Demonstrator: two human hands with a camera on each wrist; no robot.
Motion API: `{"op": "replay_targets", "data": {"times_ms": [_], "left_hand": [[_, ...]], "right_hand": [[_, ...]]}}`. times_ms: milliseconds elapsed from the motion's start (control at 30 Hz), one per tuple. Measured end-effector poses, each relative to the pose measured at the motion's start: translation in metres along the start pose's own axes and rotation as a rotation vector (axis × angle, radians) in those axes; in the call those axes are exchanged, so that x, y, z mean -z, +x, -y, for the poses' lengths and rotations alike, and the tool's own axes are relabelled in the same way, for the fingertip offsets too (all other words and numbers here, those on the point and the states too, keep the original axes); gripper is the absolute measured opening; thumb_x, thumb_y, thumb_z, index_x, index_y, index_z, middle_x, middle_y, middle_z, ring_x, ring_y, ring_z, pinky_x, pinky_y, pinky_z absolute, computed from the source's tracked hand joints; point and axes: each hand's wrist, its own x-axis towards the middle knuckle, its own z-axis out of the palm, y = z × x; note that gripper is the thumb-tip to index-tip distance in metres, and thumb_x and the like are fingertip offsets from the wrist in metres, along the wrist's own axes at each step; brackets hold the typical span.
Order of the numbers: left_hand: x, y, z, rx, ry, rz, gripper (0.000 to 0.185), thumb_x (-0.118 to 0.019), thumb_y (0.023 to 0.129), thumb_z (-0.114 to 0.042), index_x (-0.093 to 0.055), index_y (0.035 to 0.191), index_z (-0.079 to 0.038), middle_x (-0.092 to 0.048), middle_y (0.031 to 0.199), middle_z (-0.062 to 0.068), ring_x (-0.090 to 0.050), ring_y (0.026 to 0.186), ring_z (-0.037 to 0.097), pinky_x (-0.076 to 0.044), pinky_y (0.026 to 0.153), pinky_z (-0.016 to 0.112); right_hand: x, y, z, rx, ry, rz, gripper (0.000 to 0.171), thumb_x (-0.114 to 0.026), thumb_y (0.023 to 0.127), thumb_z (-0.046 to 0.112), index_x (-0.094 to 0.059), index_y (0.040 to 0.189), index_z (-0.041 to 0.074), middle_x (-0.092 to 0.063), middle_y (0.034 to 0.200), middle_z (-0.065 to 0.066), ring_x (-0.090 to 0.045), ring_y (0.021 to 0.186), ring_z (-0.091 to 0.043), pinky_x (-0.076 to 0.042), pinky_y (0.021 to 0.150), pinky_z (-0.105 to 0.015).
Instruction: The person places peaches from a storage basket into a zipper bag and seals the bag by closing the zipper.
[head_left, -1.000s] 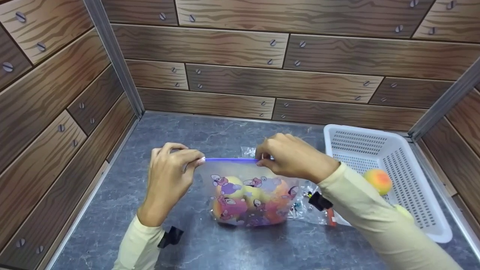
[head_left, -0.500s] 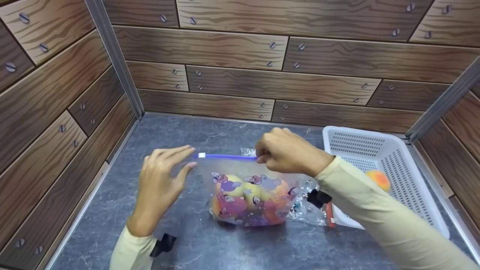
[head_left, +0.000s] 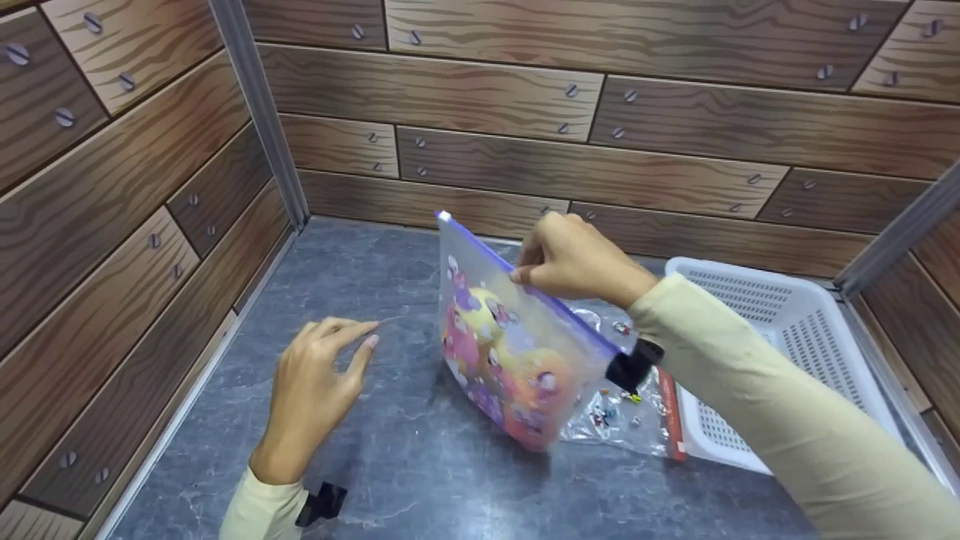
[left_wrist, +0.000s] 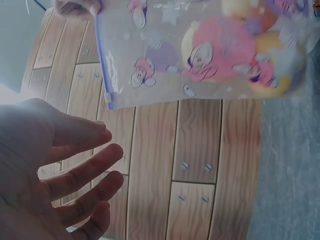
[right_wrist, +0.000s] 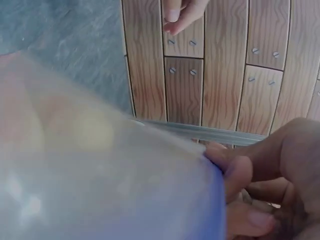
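Sitting inside wood-print walls (head_left: 480, 75), the grey table (head_left: 375, 480) leaves most of its moving room on the left, so that's the friendlier side to swing things. The white basket (head_left: 739, 270) blocks the right, rim and all. The printed zip bag (head_left: 495, 352) is between the hands, tilted, slider end toward the back; can't tell if its bottom touches down. Soft, slick plastic by the look of it, weight sitting low, so it'd probably sag and swing. The clear packet (head_left: 626, 435) lies partly behind it, next to the basket, and could get snagged. The right hand (head_left: 577, 259) has thumb and fingers pinching the zip edge (head_left: 472, 238), probably the stiffest place to grab. The left hand (head_left: 319, 382) is well apart, holding nothing, thumb and fingers spread. Those round things (head_left: 480, 311) inside likely roll about, so a palm underneath would help. White slider (head_left: 444, 217): at the corner, poor handle imo.
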Motion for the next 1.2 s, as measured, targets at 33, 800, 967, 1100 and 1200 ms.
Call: {"op": "replay_targets", "data": {"times_ms": [33,800,967,1100,1200], "left_hand": [[0.001,-0.001,0.002,0.003,0.004,0.000,0.018,-0.079,0.086,-0.006,-0.080,0.105,-0.007,-0.074,0.099,0.005,-0.064,0.085,0.025,-0.054,0.071,0.043],[0.044,-0.026,0.028,0.257,0.189,-0.090,0.010,-0.078,0.087,-0.014,-0.068,0.087,-0.010,-0.054,0.068,-0.005,-0.046,0.058,0.013,-0.041,0.055,0.033],[0.045,-0.029,0.028,0.253,0.182,-0.103,0.011,-0.076,0.089,-0.011,-0.066,0.088,-0.010,-0.051,0.067,-0.005,-0.045,0.058,0.013,-0.039,0.055,0.033],[0.043,-0.024,0.028,0.247,0.174,-0.095,0.010,-0.074,0.091,-0.012,-0.065,0.090,-0.009,-0.053,0.068,-0.006,-0.047,0.059,0.015,-0.039,0.056,0.035],[0.040,-0.019,0.028,0.245,0.165,-0.085,0.010,-0.074,0.091,-0.012,-0.064,0.090,-0.009,-0.053,0.068,-0.004,-0.047,0.060,0.016,-0.039,0.057,0.036]], "right_hand": [[-0.002,0.005,0.002,-0.014,0.027,0.000,0.008,-0.077,0.084,0.014,-0.080,0.086,0.008,-0.074,0.074,-0.002,-0.061,0.062,-0.015,-0.054,0.061,-0.033],[-0.120,0.141,0.080,-0.272,1.075,-0.246,0.010,-0.068,0.086,-0.004,-0.076,0.091,-0.005,-0.065,0.070,-0.004,-0.044,0.046,-0.005,-0.030,0.039,-0.016],[-0.158,0.136,0.050,-0.369,1.193,-0.249,0.016,-0.069,0.087,-0.002,-0.077,0.101,-0.005,-0.065,0.072,-0.001,-0.038,0.044,-0.003,-0.028,0.040,-0.016],[-0.166,0.120,0.013,-0.421,1.208,-0.200,0.017,-0.072,0.088,0.004,-0.076,0.104,-0.001,-0.067,0.076,-0.001,-0.038,0.044,-0.002,-0.027,0.040,-0.016],[-0.165,0.107,-0.010,-0.441,1.172,-0.155,0.019,-0.073,0.087,0.004,-0.076,0.105,0.000,-0.070,0.080,-0.002,-0.040,0.044,-0.002,-0.028,0.039,-0.015]]}}
